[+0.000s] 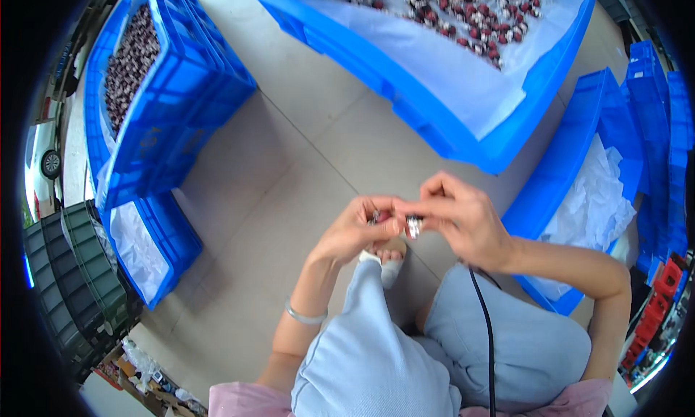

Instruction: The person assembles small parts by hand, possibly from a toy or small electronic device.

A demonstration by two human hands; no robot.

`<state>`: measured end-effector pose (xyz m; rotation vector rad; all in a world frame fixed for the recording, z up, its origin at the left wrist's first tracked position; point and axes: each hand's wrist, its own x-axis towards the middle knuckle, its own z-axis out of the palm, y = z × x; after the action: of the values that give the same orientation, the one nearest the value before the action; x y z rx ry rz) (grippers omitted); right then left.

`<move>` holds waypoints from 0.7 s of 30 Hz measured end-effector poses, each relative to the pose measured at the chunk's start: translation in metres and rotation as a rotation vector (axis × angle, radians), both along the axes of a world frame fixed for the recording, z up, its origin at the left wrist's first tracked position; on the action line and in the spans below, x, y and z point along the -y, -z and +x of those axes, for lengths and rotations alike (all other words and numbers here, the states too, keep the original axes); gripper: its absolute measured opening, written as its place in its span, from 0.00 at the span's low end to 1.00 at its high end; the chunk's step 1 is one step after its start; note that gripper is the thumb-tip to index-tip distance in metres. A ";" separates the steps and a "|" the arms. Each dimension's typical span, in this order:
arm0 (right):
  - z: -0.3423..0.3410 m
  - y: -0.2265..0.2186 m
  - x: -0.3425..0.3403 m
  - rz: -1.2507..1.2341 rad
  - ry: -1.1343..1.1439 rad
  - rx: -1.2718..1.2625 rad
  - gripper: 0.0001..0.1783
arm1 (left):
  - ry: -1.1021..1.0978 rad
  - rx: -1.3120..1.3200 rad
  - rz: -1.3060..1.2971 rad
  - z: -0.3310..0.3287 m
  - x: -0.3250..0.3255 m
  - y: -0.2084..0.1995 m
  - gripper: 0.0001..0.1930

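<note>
Close together above my lap, both hands are closed at the fingertips. My left hand (355, 232) pinches a small dark red piece (381, 216), partly covered by the fingers. In the fingers of my right hand (469, 221) is a small shiny silver-white piece (413, 226); its exact kind is too small to tell. The fingertips of the two hands meet or nearly meet, and I cannot make out whether the two pieces are joined. Beyond my hands, a large blue crate (434, 131) lined with white sheeting (463, 91) holds many small red and white pieces (485, 19).
At the left, a stacked blue crate (174, 91) is full of similar small pieces (132, 69), above another crate with white lining (137, 247). A blue crate (557, 171) with crumpled white sheeting (597, 200) stands at the right. A black cable (486, 323) hangs over my lap.
</note>
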<state>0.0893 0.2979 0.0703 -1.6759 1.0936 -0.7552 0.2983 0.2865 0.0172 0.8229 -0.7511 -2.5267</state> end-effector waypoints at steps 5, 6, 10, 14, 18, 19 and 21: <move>-0.001 0.029 0.004 0.249 0.020 0.106 0.19 | -0.116 0.100 -0.008 -0.013 -0.004 0.026 0.15; -0.001 0.032 0.005 0.364 0.031 0.143 0.18 | -0.118 0.094 -0.050 -0.011 -0.005 0.029 0.14; 0.000 0.041 0.004 0.368 -0.035 0.220 0.17 | -0.168 0.130 -0.063 -0.010 -0.010 0.032 0.11; -0.005 0.052 0.004 0.438 -0.015 0.251 0.15 | -0.154 0.108 -0.034 -0.014 -0.010 0.037 0.11; -0.009 0.050 0.005 0.314 -0.021 0.119 0.15 | -0.133 0.156 -0.046 -0.019 -0.008 0.037 0.11; -0.010 0.051 0.005 0.317 -0.018 0.119 0.15 | -0.132 0.180 -0.066 -0.021 -0.007 0.036 0.11; -0.010 0.052 0.005 0.200 0.004 0.071 0.14 | -0.124 0.194 -0.060 -0.024 -0.006 0.036 0.11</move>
<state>0.0793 0.2928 0.0181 -1.4679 1.0866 -0.6792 0.2739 0.2928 -0.0185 1.0702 -0.8061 -2.3276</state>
